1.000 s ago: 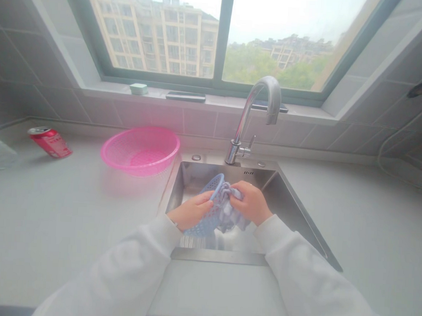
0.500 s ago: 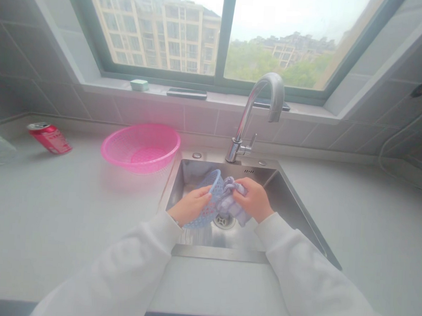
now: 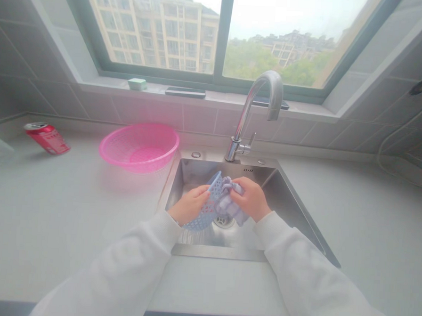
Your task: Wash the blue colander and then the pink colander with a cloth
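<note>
Over the steel sink [image 3: 286, 204], my left hand [image 3: 189, 206] grips a small blue perforated basket [image 3: 204, 209], tilted on its side. My right hand [image 3: 251, 198] is closed on a pale lilac cloth [image 3: 228, 203] and presses it against the basket's inside. Both hands hang above the sink drain [image 3: 223, 221]. White sleeves cover both of my arms.
A chrome faucet [image 3: 259, 108] arches over the sink's back edge. A pink basket [image 3: 139, 147] stands on the white counter to the left, with a red can [image 3: 47, 137] lying further left. On the windowsill rest a green sponge [image 3: 137, 84] and two dark flat objects.
The basket has turned a little in my left hand, and the cloth has shifted against it. Both hands stay over the sink.
</note>
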The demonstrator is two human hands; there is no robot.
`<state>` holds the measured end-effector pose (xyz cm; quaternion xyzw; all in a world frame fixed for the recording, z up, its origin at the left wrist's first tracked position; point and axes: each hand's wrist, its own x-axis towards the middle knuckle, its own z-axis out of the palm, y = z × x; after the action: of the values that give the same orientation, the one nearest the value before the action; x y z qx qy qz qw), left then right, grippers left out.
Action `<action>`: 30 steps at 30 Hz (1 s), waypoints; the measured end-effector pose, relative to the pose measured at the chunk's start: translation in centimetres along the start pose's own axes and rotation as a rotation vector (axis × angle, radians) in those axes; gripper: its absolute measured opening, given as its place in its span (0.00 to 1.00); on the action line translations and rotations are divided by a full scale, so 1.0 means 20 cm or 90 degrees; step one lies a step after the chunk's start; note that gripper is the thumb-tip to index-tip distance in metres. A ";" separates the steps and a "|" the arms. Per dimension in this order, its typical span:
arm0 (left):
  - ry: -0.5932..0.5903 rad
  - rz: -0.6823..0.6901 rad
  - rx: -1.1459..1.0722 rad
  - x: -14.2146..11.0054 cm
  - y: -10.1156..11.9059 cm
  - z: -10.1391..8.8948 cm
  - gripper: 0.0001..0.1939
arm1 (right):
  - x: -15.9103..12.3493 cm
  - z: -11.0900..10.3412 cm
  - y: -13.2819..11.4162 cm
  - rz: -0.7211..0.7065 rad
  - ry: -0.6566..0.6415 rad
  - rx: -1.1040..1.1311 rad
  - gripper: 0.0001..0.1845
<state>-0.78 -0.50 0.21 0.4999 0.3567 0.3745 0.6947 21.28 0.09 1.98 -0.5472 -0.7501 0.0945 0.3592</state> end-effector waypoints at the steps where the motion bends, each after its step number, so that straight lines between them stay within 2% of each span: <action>1: -0.008 -0.001 -0.020 0.00 0.00 0.00 0.28 | 0.00 0.00 0.00 0.002 0.002 0.000 0.09; 7: -0.020 -0.005 -0.064 -0.01 0.02 0.02 0.30 | 0.00 -0.01 0.01 -0.022 -0.011 0.010 0.08; 13: -0.046 -0.026 -0.081 -0.02 0.02 0.02 0.24 | -0.06 0.03 -0.06 -0.208 -0.116 -0.002 0.09; 15: -0.056 -0.038 -0.071 -0.03 0.03 0.02 0.23 | -0.06 0.03 -0.07 -0.234 -0.133 -0.025 0.10; 17: -0.075 -0.044 -0.068 -0.04 0.05 0.03 0.24 | -0.05 0.03 -0.06 -0.188 -0.100 -0.047 0.10; 21: -0.125 -0.047 -0.102 -0.07 0.07 0.06 0.26 | 0.01 0.00 0.01 -0.005 0.009 -0.023 0.09; 23: -0.125 -0.036 -0.105 -0.07 0.06 0.07 0.26 | 0.01 -0.01 0.01 0.014 0.016 -0.004 0.09; 25: -0.105 -0.017 -0.088 -0.06 0.05 0.07 0.26 | -0.01 -0.01 -0.03 -0.045 -0.010 -0.010 0.09; 28: -0.064 0.027 -0.043 -0.05 0.04 0.04 0.25 | -0.08 0.03 -0.13 -0.214 -0.083 -0.059 0.10; 30: -0.054 0.049 -0.023 -0.05 0.05 0.03 0.24 | -0.10 0.05 -0.18 -0.279 -0.109 -0.097 0.10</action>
<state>-0.82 -1.37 1.38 0.5163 0.3007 0.3857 0.7030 18.22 -2.85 2.23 -0.3868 -0.8835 0.0036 0.2641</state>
